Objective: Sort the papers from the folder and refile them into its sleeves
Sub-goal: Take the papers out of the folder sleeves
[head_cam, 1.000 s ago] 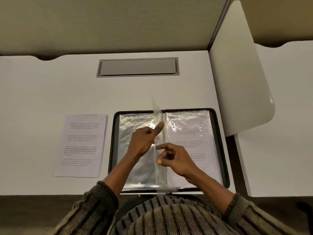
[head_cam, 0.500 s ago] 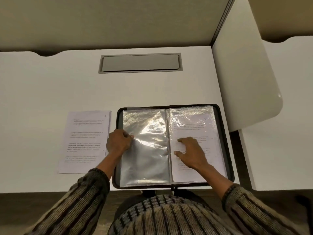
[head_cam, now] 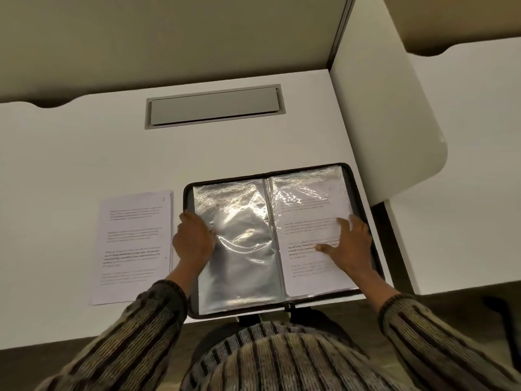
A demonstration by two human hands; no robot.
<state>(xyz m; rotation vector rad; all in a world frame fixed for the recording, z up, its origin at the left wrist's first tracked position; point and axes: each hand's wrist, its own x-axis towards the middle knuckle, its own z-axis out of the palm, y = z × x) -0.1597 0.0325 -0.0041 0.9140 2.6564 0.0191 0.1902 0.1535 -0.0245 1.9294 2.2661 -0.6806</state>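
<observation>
We find the left hand (head_cam: 193, 238) on the left rim of the folder (head_cam: 189, 201), fingers bent onto the empty left sleeve (head_cam: 239, 258); whether they pinch the plastic we cannot tell. The right hand (head_cam: 349, 246) lies flat, fingers spread, pressing the printed sheet (head_cam: 315, 277) in the right sleeve (head_cam: 304, 184). The folder lies open at the near edge of the surface (head_cam: 84, 153), toward the right side. A stack of papers (head_cam: 132, 244) lies just beside it on the left.

- Folder (head_cam: 189, 292): black border; plastic sleeves (head_cam: 239, 249) clear with silvery glare.
- Paper stack (head_cam: 132, 249), frame left: white, dark print.
- Desk (head_cam: 70, 165): white.
- Cable hatch (head_cam: 214, 108): grey.
- Sweater (head_cam: 282, 362): brown-and-tan stripes.
</observation>
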